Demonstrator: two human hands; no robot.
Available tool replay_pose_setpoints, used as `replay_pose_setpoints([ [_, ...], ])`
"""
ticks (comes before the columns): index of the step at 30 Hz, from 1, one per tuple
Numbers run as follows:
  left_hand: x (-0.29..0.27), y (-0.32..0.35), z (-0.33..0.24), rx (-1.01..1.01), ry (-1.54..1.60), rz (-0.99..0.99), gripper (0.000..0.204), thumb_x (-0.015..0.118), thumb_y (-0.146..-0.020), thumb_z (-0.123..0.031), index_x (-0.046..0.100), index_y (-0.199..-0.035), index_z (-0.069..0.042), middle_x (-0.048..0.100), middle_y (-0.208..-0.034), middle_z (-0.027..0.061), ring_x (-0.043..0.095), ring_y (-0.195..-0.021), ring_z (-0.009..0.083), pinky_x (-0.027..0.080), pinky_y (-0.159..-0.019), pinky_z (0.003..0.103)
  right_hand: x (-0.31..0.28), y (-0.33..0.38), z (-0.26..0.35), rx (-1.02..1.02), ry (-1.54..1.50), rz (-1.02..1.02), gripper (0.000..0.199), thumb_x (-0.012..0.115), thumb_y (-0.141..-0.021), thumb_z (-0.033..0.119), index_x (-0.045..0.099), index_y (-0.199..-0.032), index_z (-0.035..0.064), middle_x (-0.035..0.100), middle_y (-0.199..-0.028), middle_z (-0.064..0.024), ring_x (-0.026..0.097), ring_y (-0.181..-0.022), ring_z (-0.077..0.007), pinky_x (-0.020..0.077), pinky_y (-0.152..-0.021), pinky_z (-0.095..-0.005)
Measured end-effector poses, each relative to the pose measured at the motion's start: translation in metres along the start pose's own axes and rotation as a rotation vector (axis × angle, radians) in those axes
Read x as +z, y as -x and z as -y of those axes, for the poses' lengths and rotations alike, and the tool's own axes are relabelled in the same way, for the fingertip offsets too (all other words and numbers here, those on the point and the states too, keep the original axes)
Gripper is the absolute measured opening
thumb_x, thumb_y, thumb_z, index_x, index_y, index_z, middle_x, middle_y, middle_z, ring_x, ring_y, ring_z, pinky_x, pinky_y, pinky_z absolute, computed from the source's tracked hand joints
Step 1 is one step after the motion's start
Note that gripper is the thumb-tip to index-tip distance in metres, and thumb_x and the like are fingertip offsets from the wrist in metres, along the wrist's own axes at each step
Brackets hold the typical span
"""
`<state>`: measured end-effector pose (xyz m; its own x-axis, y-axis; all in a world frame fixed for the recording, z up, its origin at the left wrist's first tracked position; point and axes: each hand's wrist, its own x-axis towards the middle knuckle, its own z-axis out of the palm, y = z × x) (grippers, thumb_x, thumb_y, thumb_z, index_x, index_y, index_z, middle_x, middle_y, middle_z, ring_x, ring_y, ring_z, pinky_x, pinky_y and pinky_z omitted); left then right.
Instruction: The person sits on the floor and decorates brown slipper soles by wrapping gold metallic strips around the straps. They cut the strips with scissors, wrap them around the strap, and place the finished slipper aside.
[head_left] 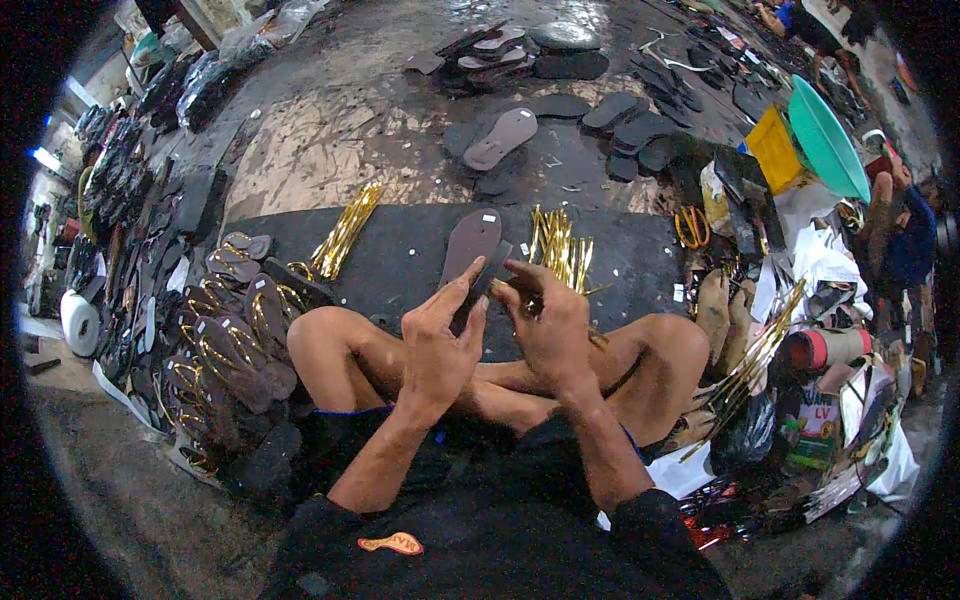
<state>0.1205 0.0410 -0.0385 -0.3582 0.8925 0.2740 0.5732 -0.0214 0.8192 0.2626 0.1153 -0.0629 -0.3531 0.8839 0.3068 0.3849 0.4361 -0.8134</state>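
My left hand (440,340) is closed around a dark sandal sole (490,278), tilted up on its edge above my crossed legs. Just behind it shows a brown sole (472,238) with a small white sticker; whether my fingers also hold this one I cannot tell. My right hand (550,322) has its fingers curled in a pinch at the dark sole's right edge. A bit of gold shows by its fingertips, seemingly a strap, mostly hidden by the hand. Bundles of gold straps lie on the black mat (400,255), one bundle (347,230) to the left and another (562,245) beyond my right hand.
Sandals with gold straps (225,350) are heaped by my left knee. Loose soles (500,140) lie farther out on the floor. At right are a green basin (828,140), a yellow crate (775,150), more gold straps (755,365), a red-ended roll (825,348) and white sheets.
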Motion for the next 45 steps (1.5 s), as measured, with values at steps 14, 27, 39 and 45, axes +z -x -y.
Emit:
replay_pose_setpoints([
  [14, 0.0, 0.006, -0.006, 0.061, -0.146, 0.08, 0.052, 0.069, -0.096, -0.005, 0.062, -0.147, -0.009, 0.071, -0.132, 0.0204, 0.072, -0.115, 0.0377, 0.058, -0.096, 0.043, 0.0, 0.011, 0.001, 0.031, -0.022, 0.07, 0.025, 0.071, -0.096, 0.013, 0.074, -0.117, 0.0015, 0.076, -0.102, -0.0204, 0.075, -0.092, -0.0401, 0.0601, -0.079, -0.0463],
  [27, -0.012, 0.007, -0.033, 0.187, -0.236, 0.116, 0.07, 0.076, -0.084, 0.001, 0.06, -0.15, -0.015, 0.064, -0.142, 0.0159, 0.063, -0.127, 0.0379, 0.055, -0.102, 0.044, -0.018, 0.015, 0.014, -0.01, -0.032, 0.087, 0.011, 0.067, -0.09, 0.001, 0.062, -0.101, 0.0002, 0.066, -0.088, -0.0213, 0.068, -0.082, -0.0457, 0.0535, -0.069, -0.05],
  [39, -0.007, 0.026, 0.018, -0.154, 0.005, 0.085, 0.083, 0.07, -0.076, 0.008, 0.052, -0.155, -0.01, 0.055, -0.135, 0.0133, 0.057, -0.128, 0.0296, 0.042, -0.118, 0.042, -0.027, -0.006, -0.005, -0.311, 0.478, -0.146, 0.05, 0.07, -0.081, 0.0, 0.072, -0.13, 0.008, 0.069, -0.132, -0.014, 0.069, -0.109, -0.0386, 0.0578, -0.092, -0.0462],
  [45, -0.091, 0.003, 0.058, -0.058, -0.037, 0.168, 0.073, 0.076, -0.075, 0.007, 0.059, -0.145, -0.007, 0.063, -0.133, 0.0177, 0.064, -0.125, 0.0292, 0.049, -0.109, 0.039, -0.097, -0.007, -0.041, 0.199, -0.006, 0.297, 0.025, 0.078, -0.096, 0.011, 0.08, -0.121, 0.0066, 0.079, -0.091, -0.0093, 0.07, -0.082, -0.011, 0.0552, -0.073, -0.0293],
])
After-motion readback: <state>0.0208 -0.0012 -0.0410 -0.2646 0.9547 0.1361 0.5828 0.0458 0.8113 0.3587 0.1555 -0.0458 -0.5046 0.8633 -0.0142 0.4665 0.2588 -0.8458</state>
